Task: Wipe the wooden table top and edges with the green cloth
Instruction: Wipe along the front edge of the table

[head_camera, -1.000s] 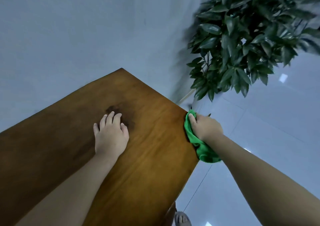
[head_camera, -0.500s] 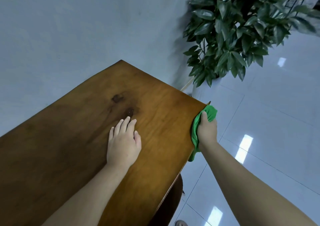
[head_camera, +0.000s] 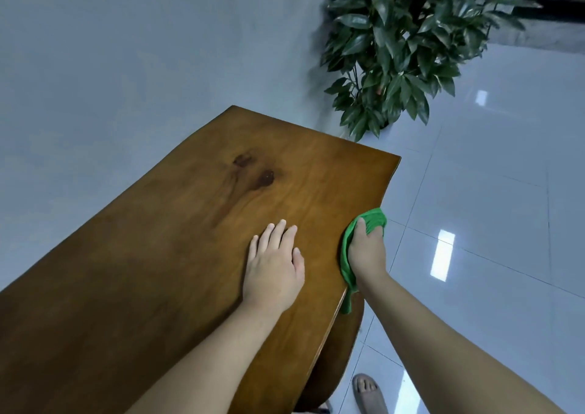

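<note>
The brown wooden table top (head_camera: 177, 223) fills the lower left of the head view, with a dark knot near its far end. My right hand (head_camera: 367, 252) grips the green cloth (head_camera: 373, 220) and presses it against the table's right edge, well short of the far right corner. A tail of the cloth hangs down below the edge. My left hand (head_camera: 273, 264) lies flat on the table top beside it, fingers spread, holding nothing.
A leafy potted plant (head_camera: 399, 39) stands on the glossy tiled floor (head_camera: 490, 192) just beyond the table's far right corner. A pale wall runs along the table's left side. A foot in a sandal (head_camera: 368, 393) shows below the table's edge.
My right hand has slid the cloth back along the right edge, away from the far corner toward me. My left hand stays flat on the top. The view has shifted.
</note>
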